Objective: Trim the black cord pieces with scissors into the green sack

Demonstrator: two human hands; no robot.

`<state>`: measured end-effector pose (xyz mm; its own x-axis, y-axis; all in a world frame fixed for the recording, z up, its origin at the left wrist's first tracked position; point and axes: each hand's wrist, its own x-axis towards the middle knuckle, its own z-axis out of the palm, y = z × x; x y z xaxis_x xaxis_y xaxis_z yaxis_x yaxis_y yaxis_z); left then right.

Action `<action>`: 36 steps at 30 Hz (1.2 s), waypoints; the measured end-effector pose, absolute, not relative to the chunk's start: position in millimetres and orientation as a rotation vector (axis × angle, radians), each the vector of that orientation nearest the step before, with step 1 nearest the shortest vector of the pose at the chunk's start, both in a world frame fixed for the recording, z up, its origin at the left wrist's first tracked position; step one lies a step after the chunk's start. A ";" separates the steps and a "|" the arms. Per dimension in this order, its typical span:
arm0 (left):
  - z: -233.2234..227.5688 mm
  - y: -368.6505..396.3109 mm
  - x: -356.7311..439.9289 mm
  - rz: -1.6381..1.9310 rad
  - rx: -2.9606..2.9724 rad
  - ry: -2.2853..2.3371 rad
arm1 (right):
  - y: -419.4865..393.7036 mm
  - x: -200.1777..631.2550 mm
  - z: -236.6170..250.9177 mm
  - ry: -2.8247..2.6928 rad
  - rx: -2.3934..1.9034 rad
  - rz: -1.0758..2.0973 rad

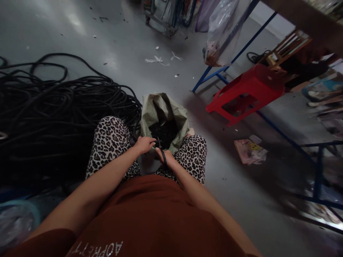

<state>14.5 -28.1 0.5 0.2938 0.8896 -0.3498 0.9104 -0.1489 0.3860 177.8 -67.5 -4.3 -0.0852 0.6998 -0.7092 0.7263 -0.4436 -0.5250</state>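
Note:
I sit with my knees in leopard-print trousers on either side of a greenish woven sack (160,109) that stands open on the floor and holds small dark pieces. My left hand (144,144) pinches the end of a black tube over the sack's mouth. My right hand (165,155) is closed on dark scissors (160,146), whose blades point at the tube between my hands. A big tangled pile of black tubing (53,107) lies on the floor at my left, touching my left knee.
A red plastic stool (248,92) stands at the right beside blue metal frame legs (214,73). A clear plastic bag (221,32) hangs above. Paper packets (250,150) and white scraps (158,60) lie on the grey floor. A bluish basin (18,221) sits at lower left.

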 end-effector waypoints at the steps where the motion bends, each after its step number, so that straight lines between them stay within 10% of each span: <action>1: 0.8 -28.3 15.0 -0.052 2.047 1.603 | -67.1 178.0 -3.8 1.669 2.099 -1.590; 36: -6.3 -26.2 6.0 -0.071 2.006 1.654 | -64.3 184.9 -7.9 1.716 2.155 -1.434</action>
